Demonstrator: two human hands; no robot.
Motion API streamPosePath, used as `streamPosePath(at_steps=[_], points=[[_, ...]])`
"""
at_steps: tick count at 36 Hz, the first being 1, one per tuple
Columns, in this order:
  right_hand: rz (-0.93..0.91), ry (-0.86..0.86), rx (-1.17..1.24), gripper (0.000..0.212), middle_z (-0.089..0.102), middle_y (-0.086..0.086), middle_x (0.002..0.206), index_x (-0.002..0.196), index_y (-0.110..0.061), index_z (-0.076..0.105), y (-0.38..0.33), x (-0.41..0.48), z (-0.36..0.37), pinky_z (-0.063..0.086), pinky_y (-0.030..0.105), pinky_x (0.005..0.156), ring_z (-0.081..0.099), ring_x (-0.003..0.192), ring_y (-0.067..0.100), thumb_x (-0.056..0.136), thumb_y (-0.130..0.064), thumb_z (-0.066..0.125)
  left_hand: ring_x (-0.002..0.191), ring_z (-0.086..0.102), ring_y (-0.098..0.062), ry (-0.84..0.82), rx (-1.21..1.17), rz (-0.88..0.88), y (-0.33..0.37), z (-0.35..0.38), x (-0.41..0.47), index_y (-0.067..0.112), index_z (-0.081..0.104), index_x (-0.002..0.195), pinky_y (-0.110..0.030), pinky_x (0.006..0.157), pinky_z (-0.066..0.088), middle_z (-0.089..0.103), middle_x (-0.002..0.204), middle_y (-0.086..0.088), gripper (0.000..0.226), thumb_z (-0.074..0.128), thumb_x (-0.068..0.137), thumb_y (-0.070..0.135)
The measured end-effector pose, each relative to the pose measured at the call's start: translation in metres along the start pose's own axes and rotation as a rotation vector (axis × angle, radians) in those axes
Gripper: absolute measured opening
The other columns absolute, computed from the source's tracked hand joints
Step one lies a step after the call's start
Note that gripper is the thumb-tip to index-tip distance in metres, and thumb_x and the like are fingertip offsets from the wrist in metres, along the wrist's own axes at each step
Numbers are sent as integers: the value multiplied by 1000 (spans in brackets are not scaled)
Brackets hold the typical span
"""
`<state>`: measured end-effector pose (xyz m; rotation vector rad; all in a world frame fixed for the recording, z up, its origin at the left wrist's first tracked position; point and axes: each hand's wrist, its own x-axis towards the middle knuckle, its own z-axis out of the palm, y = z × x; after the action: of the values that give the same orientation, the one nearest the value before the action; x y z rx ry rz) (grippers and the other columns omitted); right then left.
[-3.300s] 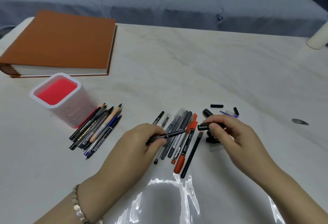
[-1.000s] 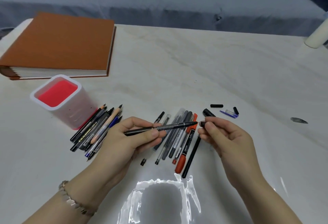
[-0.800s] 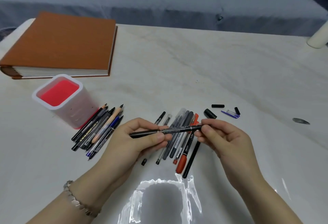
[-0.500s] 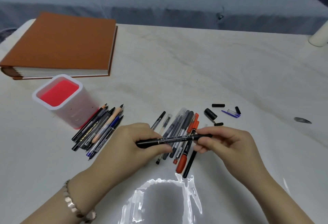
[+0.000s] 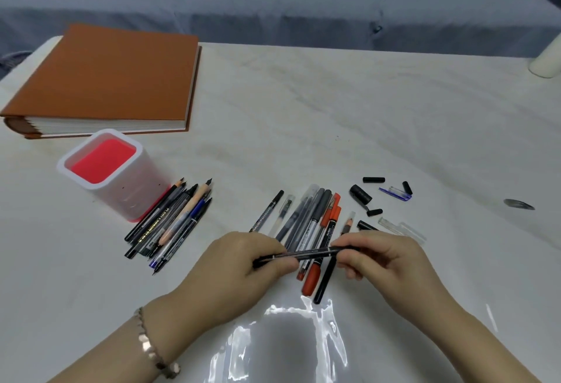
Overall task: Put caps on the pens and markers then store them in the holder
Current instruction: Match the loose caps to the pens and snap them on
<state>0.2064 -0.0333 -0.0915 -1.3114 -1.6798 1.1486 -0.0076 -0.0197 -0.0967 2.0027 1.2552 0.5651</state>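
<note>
Since a second ago we've slid the cap (image 5: 341, 250) onto the black pen (image 5: 306, 253), now low in the middle of the frame. Our left hand (image 5: 243, 264) and right hand (image 5: 382, 258) each pinch an end in their fingers. Looks light, stiff, slick, so we'd grab mid-barrel for the holder (image 5: 121, 197).

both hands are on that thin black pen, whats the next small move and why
Probably the right hand lets go and the left hand carries the black pen left to the holder. Both hands pinch the pen level above the pile of pens; its right end is hidden inside the right hand, so whether it is capped is a guess. The holder stands open.
</note>
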Motion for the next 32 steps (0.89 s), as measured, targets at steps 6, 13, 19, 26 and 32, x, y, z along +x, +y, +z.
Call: streamPosePath(at_steps=[6, 13, 19, 26, 32], points=[[-82, -77, -319, 15, 64, -28, 83, 94, -36, 66, 11, 9, 5, 38, 2, 74, 56, 85, -10, 80, -36, 60, 58, 48, -3, -202, -237, -279, -7, 2, -6, 31, 66, 75, -21, 59, 38, 58, 63, 7, 21, 50, 84, 41], [88, -55, -458, 38, 58, -12, 102, 124, -33, 49, 29, 21, 11, 37, 8, 74, 51, 87, -4, 88, -24, 56, 96, 51, -10, 236, 196, -217, -23, 8, -5, 21, 49, 125, -17, 77, 35, 54, 102, 4, 32, 39, 95, 17], [57, -48, -522, 24, 55, -18, 93, 112, -26, 61, 25, 31, 12, 35, 3, 72, 49, 84, -10, 88, -22, 55, 103, 48, -14, 244, 314, -216, -24, 20, -1, 20, 46, 127, -20, 80, 38, 52, 108, 1, 33, 41, 95, 24], [94, -55, -559, 20, 62, -12, 93, 105, -26, 65, 24, 28, 4, 39, 6, 71, 55, 83, 0, 88, -21, 55, 60, 59, -31, 261, 662, -271, -49, -14, -7, 3, 66, 81, -33, 44, 47, 63, 76, -11, 17, 63, 65, 1], [136, -57, -588, 17, 60, -20, 86, 100, -26, 66, 29, 21, -3, 40, 12, 72, 56, 84, 2, 88, -22, 55, 53, 54, -32, 168, 762, -434, -71, -27, -18, 6, 63, 69, -30, 35, 39, 57, 63, -9, 20, 75, 58, -5]])
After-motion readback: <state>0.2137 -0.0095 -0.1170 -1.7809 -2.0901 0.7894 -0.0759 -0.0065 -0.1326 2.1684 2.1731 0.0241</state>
